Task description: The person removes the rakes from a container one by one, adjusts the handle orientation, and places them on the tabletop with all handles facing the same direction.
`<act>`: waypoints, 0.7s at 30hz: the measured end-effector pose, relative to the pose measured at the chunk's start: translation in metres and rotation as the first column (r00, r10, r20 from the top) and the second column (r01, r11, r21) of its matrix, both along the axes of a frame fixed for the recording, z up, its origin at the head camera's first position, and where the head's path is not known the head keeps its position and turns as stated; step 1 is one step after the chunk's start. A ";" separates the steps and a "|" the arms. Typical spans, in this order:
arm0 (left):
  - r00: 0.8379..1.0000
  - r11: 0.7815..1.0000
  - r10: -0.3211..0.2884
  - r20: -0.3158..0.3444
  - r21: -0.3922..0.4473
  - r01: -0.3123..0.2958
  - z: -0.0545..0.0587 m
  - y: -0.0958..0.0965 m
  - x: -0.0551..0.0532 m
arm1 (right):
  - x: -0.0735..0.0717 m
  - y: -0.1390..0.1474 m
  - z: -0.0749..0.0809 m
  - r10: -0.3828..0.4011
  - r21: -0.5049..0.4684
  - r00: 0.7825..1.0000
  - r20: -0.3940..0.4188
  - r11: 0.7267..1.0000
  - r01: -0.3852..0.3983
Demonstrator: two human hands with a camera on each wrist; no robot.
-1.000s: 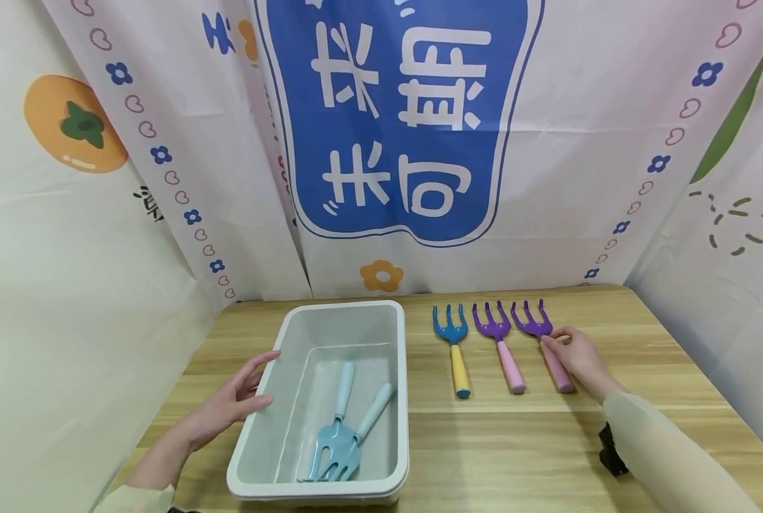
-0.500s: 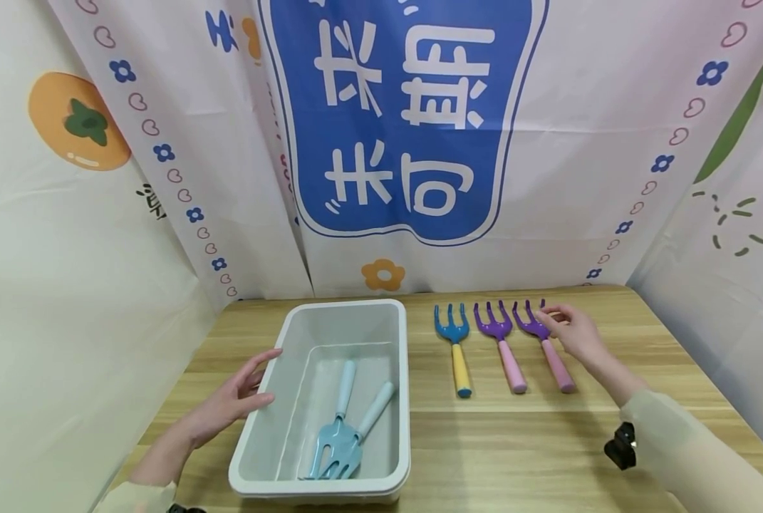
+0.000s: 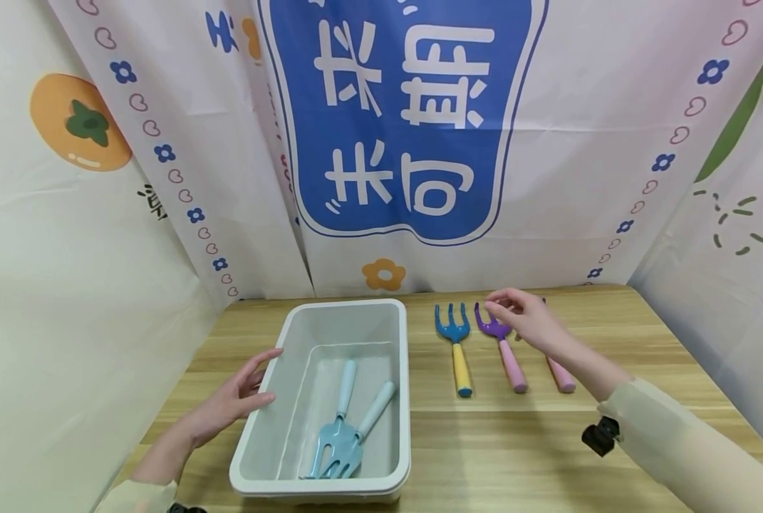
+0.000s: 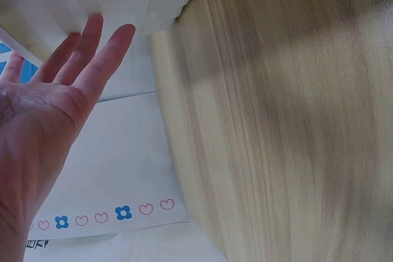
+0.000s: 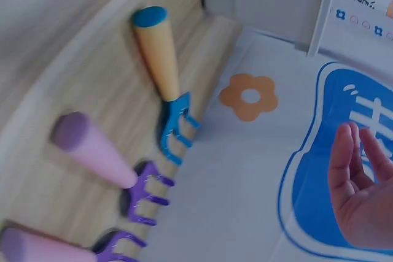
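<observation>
- While the loose-fingered left hand touches the left side of the tub,
- right of it, the empty right hand hovers over a purple fork!

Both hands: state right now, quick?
Left hand: open, touching the pale-grey rectangular tub.
Right hand: open, empty, near the row's middle purple-and-pink fork.

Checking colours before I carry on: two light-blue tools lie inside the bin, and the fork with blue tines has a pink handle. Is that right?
Not the handle: the fork with blue tines has a yellow handle, as the head view shows. Two light-blue tools do lie inside the bin.
</observation>
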State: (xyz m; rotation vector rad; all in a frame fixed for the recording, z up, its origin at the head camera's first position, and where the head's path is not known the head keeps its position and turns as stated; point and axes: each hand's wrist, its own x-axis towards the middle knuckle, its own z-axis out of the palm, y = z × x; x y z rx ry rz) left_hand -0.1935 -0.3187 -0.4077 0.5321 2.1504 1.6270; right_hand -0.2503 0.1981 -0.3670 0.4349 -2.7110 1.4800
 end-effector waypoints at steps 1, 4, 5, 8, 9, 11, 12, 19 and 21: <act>1.000 1.000 0.000 0.000 0.001 0.000 0.000 0.000 0.000 | -0.001 -0.005 0.004 0.029 0.001 1.000 -0.003 1.000 -0.029; 1.000 1.000 0.004 0.003 -0.001 -0.004 0.000 0.002 -0.001 | -0.005 -0.023 0.016 0.144 0.004 0.989 -0.033 0.990 -0.144; 1.000 1.000 0.004 0.004 0.000 -0.004 0.000 0.002 -0.001 | -0.007 -0.029 0.020 0.179 0.009 0.983 -0.039 0.984 -0.179; 1.000 1.000 0.005 0.004 -0.004 -0.005 0.000 0.002 -0.001 | -0.010 -0.047 0.031 0.296 0.011 0.955 -0.038 0.955 -0.295; 1.000 1.000 0.005 0.004 -0.004 -0.005 -0.001 0.002 -0.001 | -0.011 -0.052 0.034 0.328 0.014 0.944 -0.033 0.945 -0.327; 1.000 1.000 0.003 0.001 -0.005 -0.003 -0.001 0.001 -0.001 | -0.013 -0.064 0.038 0.390 0.022 0.921 -0.018 0.921 -0.389; 1.000 1.000 0.003 -0.001 -0.005 -0.003 -0.001 0.001 0.000 | -0.013 -0.069 0.040 0.419 0.024 0.908 -0.014 0.908 -0.419; 1.000 1.000 0.002 -0.002 0.002 -0.002 -0.001 0.000 0.001 | -0.017 -0.107 0.047 0.569 0.073 0.822 -0.024 0.821 -0.566; 1.000 1.000 0.003 -0.008 -0.001 -0.003 -0.001 0.000 0.001 | -0.018 -0.117 0.050 0.599 0.083 0.801 -0.019 0.799 -0.596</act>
